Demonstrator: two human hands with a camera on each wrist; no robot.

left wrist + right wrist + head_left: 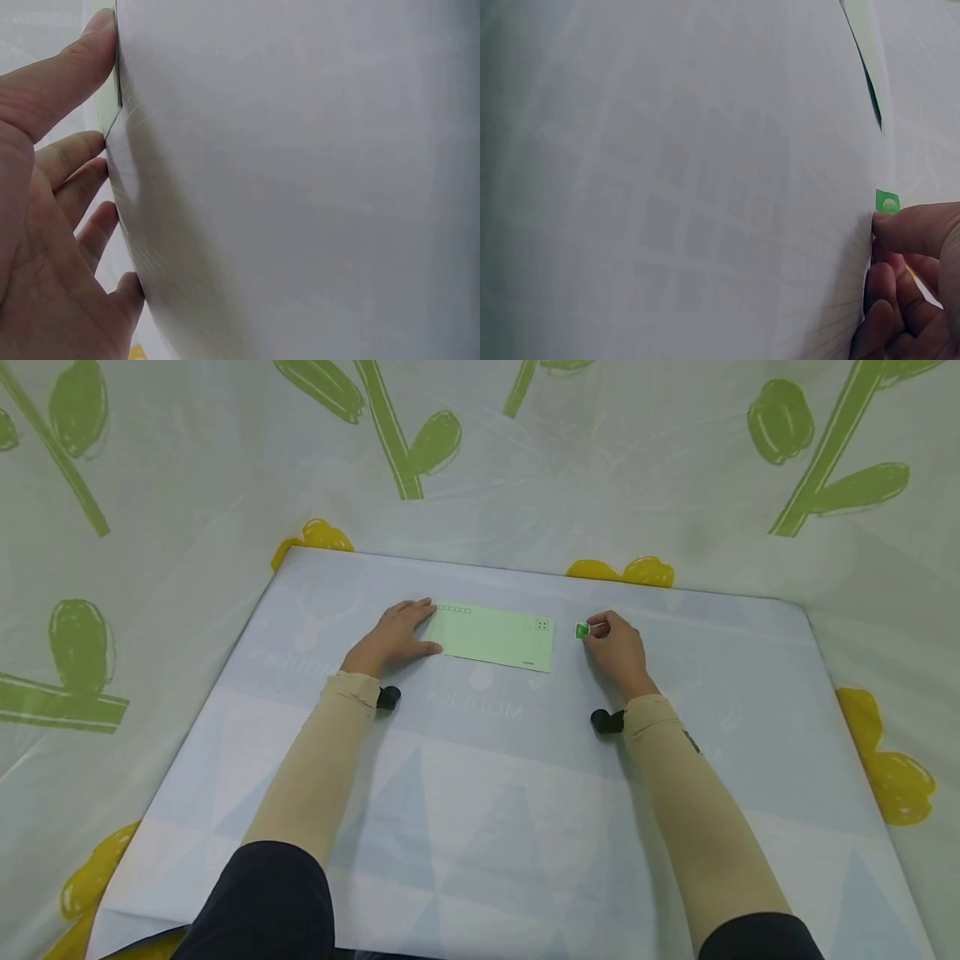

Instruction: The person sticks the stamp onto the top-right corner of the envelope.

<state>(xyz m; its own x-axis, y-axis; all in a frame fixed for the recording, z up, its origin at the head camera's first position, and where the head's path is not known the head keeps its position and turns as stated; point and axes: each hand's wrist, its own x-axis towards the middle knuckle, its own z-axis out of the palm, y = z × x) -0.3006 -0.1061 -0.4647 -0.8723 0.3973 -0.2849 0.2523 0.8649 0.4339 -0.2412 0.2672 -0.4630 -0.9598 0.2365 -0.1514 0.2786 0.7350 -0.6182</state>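
A pale green envelope point(491, 639) lies flat near the far side of the table, with a row of small boxes at its upper left and a printed square at its upper right. My left hand point(397, 633) rests at the envelope's left end, fingers spread and thumb at the lower corner. In the left wrist view the thumb point(94, 49) touches the envelope's edge point(109, 90). To the right of the envelope, my right hand point(618, 647) pinches a small green stamp point(582, 630) between thumb and fingers. The right wrist view shows the stamp point(887, 200) sticking out past the thumb tip.
A pale patterned cloth point(480, 827) with blue triangles covers the table. Black wrist cameras point(387, 697) sit at both cuffs. Beyond the table edge lies a backdrop point(600, 485) printed with green leaves and yellow flowers point(648, 572).
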